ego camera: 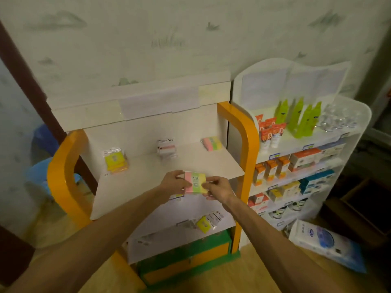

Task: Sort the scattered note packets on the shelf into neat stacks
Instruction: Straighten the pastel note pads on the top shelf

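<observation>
A pink, green and yellow note packet [195, 182] marked 2209 hangs just in front of the top shelf's front edge. My left hand [173, 183] grips its left side and my right hand [218, 188] pinches its right side. On the white top shelf [160, 178] lie a yellow packet stack [115, 160] at the left, a white and pink packet stack [166, 149] at the back middle, and a pink-green-yellow stack [212, 142] at the back right. Loose packets [206, 222] lie scattered on the lower shelf.
Orange side rails [246, 144] frame the shelf unit. To the right stands a white rack [347, 142] with green bottles, tubes and boxes. A tissue pack [325, 243] lies on the wooden floor. Blue stools [40, 172] stand at the left.
</observation>
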